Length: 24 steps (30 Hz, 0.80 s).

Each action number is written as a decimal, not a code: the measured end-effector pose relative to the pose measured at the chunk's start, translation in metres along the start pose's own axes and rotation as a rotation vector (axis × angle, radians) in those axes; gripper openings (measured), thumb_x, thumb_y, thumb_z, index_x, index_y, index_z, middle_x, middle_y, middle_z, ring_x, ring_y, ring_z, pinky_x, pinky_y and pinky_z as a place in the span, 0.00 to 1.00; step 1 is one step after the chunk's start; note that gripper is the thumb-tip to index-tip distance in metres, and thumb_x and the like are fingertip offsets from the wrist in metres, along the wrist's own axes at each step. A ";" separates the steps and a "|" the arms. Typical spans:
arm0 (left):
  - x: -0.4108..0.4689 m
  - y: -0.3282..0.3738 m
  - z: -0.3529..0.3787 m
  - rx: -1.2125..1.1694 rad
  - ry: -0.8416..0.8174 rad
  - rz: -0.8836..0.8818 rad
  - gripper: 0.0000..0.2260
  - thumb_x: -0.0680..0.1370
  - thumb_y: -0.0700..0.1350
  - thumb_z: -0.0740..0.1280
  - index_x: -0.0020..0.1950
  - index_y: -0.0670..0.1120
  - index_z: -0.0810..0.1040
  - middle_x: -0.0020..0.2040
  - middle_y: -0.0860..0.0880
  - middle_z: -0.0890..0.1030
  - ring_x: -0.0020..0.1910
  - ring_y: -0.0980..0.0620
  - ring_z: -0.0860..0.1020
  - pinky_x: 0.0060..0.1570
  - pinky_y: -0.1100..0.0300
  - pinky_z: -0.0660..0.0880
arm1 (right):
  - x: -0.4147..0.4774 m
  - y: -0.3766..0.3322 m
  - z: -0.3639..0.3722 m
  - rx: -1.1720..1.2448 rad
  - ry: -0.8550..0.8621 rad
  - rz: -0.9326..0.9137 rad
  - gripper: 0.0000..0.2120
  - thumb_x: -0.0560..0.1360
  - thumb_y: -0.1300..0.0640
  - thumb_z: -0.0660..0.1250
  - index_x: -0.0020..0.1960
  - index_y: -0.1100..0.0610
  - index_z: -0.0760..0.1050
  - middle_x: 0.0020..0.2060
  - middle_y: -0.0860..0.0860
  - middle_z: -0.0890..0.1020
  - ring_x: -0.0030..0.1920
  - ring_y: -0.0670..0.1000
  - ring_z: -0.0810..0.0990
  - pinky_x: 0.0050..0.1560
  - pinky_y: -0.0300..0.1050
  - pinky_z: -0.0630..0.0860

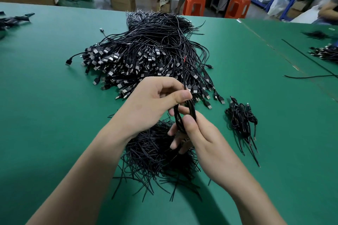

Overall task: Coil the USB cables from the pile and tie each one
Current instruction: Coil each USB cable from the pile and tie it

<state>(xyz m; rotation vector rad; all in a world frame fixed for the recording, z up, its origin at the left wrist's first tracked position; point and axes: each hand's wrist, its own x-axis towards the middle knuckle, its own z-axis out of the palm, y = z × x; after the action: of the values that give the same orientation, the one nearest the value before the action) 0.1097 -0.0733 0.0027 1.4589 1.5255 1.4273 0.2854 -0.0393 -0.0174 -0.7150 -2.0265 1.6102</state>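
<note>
Pinching one cable (176, 117), two hands (146, 103) (204, 133)

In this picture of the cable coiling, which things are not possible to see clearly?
Head view:
- coiled cable: the left hand and right hand cover it, so whether a tie is on it is hidden.
- short black strands: heap partly hidden under both hands.
- finished bundles: too small to show their ties.
- cables at right edge: cut off, blurred.
</note>
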 end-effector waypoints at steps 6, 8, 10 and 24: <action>-0.001 0.000 0.003 -0.136 -0.027 -0.043 0.06 0.76 0.46 0.74 0.41 0.46 0.85 0.34 0.47 0.81 0.28 0.52 0.77 0.31 0.62 0.76 | 0.001 0.008 0.009 -0.017 0.065 -0.009 0.14 0.82 0.41 0.53 0.49 0.41 0.77 0.33 0.39 0.73 0.33 0.43 0.67 0.36 0.51 0.68; -0.001 0.000 0.007 -0.139 0.018 -0.041 0.04 0.75 0.47 0.75 0.43 0.47 0.86 0.36 0.50 0.84 0.31 0.54 0.78 0.34 0.64 0.78 | 0.002 0.008 0.012 -0.079 0.136 -0.032 0.14 0.82 0.41 0.53 0.44 0.39 0.74 0.31 0.38 0.72 0.32 0.42 0.67 0.36 0.50 0.67; 0.000 -0.002 0.013 -0.104 0.089 -0.060 0.06 0.77 0.49 0.76 0.46 0.47 0.88 0.39 0.48 0.86 0.34 0.51 0.81 0.40 0.55 0.83 | 0.005 0.008 0.012 -0.117 0.211 -0.032 0.16 0.82 0.40 0.52 0.41 0.44 0.70 0.29 0.41 0.70 0.31 0.46 0.66 0.34 0.55 0.67; -0.009 0.005 0.056 0.159 0.264 -0.075 0.24 0.85 0.52 0.66 0.32 0.50 0.60 0.25 0.57 0.64 0.26 0.57 0.61 0.29 0.62 0.59 | 0.020 -0.001 0.007 -0.837 0.394 -0.044 0.09 0.85 0.50 0.47 0.46 0.47 0.58 0.30 0.43 0.68 0.30 0.46 0.69 0.29 0.51 0.60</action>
<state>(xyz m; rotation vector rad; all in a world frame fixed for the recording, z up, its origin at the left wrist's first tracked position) 0.1650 -0.0663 -0.0097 1.3256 1.8734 1.5308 0.2656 -0.0321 -0.0174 -1.1398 -2.3311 0.4673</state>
